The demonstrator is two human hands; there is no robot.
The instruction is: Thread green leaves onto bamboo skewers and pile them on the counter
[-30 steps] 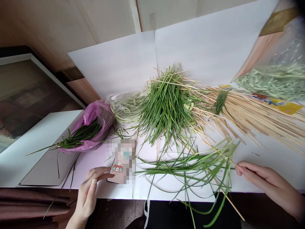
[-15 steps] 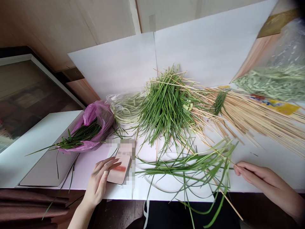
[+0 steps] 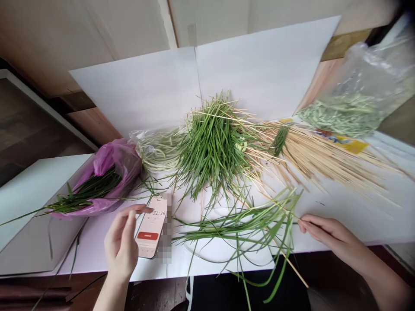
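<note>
My left hand [image 3: 122, 242] is over a phone [image 3: 151, 233] that lies on the table. Its index finger stretches across the lit screen, which shows timer digits and a red button; whether the fingertip touches the glass I cannot tell. My right hand [image 3: 319, 229] pinches the near end of a thin bamboo skewer [image 3: 285, 211] at the pale end of a loose bunch of green chives [image 3: 220, 224]. The skewer crosses the stems there. Some leaves droop over the table's front edge, beside a second stick [image 3: 296, 272] that slants down past the edge.
A large heap of cut chives [image 3: 210, 147] stands mid-table, with many bamboo skewers [image 3: 324, 155] to its right. Behind lie clear bags of pale green strips [image 3: 343, 114] and pale stems [image 3: 162, 149]. A purple bag [image 3: 128, 160] of greens is at left.
My left hand has shifted from the phone's upper-left side and its fingers have drawn in, leaving the index finger extended. The view has turned right. My right hand keeps its pinch.
</note>
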